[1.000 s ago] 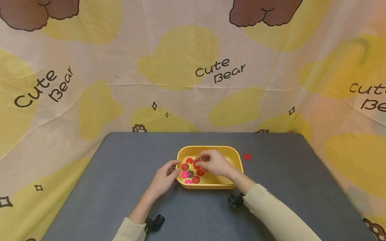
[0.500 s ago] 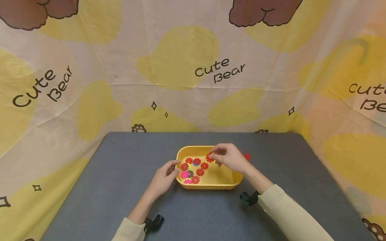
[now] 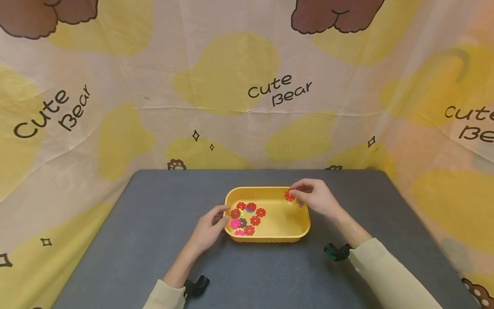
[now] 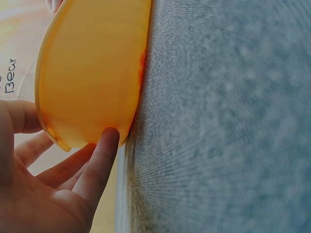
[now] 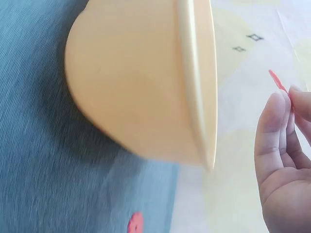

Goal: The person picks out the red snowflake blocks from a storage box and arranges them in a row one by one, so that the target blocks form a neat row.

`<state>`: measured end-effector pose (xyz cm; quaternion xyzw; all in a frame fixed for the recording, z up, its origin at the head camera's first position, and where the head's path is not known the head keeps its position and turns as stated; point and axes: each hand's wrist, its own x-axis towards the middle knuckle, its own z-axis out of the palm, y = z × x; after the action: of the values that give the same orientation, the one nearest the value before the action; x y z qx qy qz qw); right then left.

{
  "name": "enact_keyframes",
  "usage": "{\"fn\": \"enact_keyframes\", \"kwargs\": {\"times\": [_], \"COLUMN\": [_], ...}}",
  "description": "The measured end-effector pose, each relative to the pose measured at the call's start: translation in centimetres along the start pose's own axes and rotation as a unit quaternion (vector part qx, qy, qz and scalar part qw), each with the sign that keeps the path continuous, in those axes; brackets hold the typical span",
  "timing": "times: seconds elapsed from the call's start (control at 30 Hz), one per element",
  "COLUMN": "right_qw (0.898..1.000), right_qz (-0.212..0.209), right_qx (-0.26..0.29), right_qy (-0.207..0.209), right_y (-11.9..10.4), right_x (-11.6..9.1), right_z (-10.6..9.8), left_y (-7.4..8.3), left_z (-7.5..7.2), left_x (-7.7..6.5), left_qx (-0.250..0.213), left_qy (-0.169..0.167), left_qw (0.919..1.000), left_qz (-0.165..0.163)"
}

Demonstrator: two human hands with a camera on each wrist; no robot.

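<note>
Pinching a thin red flower-shaped disc [image 3: 289, 195] by its edge, the right hand [image 3: 317, 198] has it just right of centre frame, over the far right corner of the yellow tray [image 3: 270, 237], a light hold that seems to suit so flat a piece. Down at left of centre, the left hand [image 3: 208, 227] lays loose, ungripping fingers against the smooth, rounded wall, probably for steadiness, while notched red and pink discs [image 3: 255, 220] bunch in the tray's left half, above a grainy blue-grey table [image 3: 266, 274].
</note>
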<state>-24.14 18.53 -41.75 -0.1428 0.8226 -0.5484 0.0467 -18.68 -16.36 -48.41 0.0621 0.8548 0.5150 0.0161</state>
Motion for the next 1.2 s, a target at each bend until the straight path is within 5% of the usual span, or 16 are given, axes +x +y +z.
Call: {"fn": "enact_keyframes", "kwargs": {"times": [0.7, 1.2], "right_qw": [0.995, 0.99], "right_qz": [0.015, 0.076], "right_qx": [-0.015, -0.074], "right_qy": [0.095, 0.091], "right_y": [4.5, 9.1], "right_x": [-1.0, -0.9], "right_z": [-6.1, -7.3], "left_y": [0.0, -0.1], "left_z": [0.0, 0.0], "left_x": [0.0, -0.1], "left_qx": [0.001, 0.004], "left_qy": [0.003, 0.005], "left_qw": [1.0, 1.0], "left_qz": [-0.003, 0.002]}}
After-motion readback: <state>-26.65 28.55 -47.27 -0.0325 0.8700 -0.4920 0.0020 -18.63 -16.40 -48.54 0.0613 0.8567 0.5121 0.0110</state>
